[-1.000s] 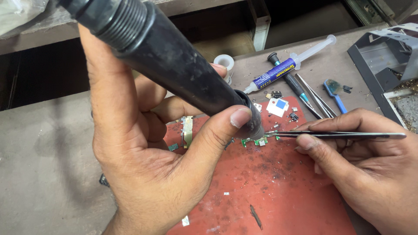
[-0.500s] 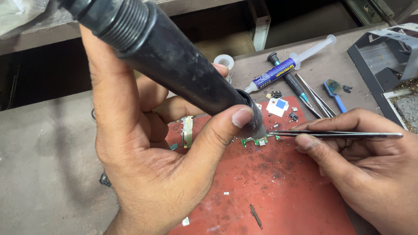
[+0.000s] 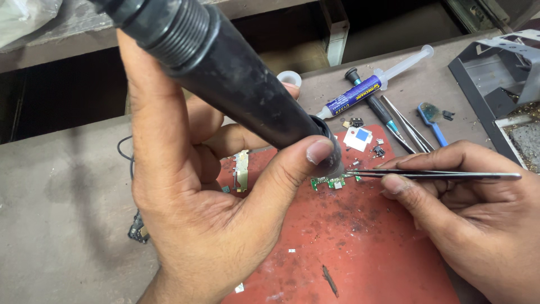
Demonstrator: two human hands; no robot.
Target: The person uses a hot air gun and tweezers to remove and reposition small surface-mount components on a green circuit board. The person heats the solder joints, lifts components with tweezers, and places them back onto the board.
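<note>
My left hand [image 3: 208, 219] grips a thick black hot-air tool handle [image 3: 236, 79], its nozzle pointing down at a small green circuit board [image 3: 329, 182] on a red work mat [image 3: 360, 253]. Thin metal tweezers [image 3: 439, 175] lie pinched in my right hand [image 3: 478, 214], their tips touching the right end of the board. The nozzle tip is partly hidden behind my left thumb.
Behind the board lie a syringe with a blue label [image 3: 371, 84], a black-handled screwdriver [image 3: 374, 107], spare tweezers [image 3: 408, 129], a blue-handled tool [image 3: 432, 118], a small white-and-blue part [image 3: 358, 138] and a narrow flex strip [image 3: 242, 169]. A grey metal stand [image 3: 500, 73] sits at the right.
The nozzle and tweezers have shifted very slightly over the board; otherwise both hands hold the same grip.
</note>
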